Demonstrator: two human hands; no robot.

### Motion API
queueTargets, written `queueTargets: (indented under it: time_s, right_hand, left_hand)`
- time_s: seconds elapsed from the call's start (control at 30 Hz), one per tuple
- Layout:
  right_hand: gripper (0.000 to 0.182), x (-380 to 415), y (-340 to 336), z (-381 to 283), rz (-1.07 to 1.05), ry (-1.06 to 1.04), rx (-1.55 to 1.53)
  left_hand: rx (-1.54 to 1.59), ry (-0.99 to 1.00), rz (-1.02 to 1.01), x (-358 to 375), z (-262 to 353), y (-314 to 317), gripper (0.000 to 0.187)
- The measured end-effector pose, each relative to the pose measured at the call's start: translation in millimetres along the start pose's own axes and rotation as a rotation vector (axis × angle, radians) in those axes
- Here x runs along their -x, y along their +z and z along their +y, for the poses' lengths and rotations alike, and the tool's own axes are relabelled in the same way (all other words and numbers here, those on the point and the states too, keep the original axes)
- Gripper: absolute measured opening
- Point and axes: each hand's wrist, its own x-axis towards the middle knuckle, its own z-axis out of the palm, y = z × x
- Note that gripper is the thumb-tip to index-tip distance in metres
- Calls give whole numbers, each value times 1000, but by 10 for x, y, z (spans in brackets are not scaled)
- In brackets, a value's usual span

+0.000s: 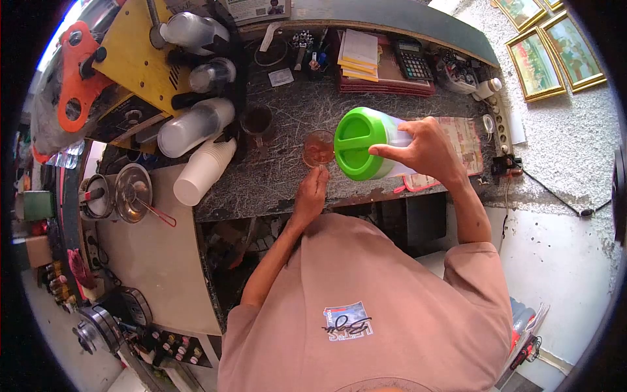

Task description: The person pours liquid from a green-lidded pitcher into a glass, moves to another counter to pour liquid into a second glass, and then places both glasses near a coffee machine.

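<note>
My right hand (428, 149) is closed around a plastic pitcher (361, 144) with a bright green lid. The pitcher is tilted to the left, its lid edge close to the rim of a clear glass mug (319, 146). Reddish-brown colour shows inside the mug, which is on the worn dark worktop. At the mug's near side my left hand (312, 191) pinches its handle, which the fingers mostly hide. Farther left stands a second glass mug (257, 120) with dark contents.
Stacked plastic cups (189, 130) and paper cups (206, 171) jut out at the left, below a yellow machine (140, 49). A patterned cloth (462, 147) lies right of the pitcher. Folders (385, 85), a calculator (414, 62) and a power strip (499, 121) line the back and right.
</note>
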Motion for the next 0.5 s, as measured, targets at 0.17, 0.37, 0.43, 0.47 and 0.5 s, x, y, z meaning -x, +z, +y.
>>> queueTargets:
  time_s: [0.17, 0.37, 0.43, 0.47, 0.5]
  right_hand:
    - [67, -8, -22, -18, 0, -15, 5]
    - [64, -20, -50, -51, -11, -40, 24]
    - [60, -46, -68, -81, -30, -43, 52]
    - [61, -50, -78, -94, -38, -40, 61]
    - [61, -52, -84, -99, -45, -36, 72]
  left_hand:
    - [17, -9, 12, 9, -9, 13, 30]
    - [25, 0, 24, 10, -37, 35, 31]
    - [-9, 3, 38, 0, -114, 55, 30]
    - [-37, 8, 43, 4, -151, 70, 30]
    - [-38, 7, 44, 4, -127, 65, 30]
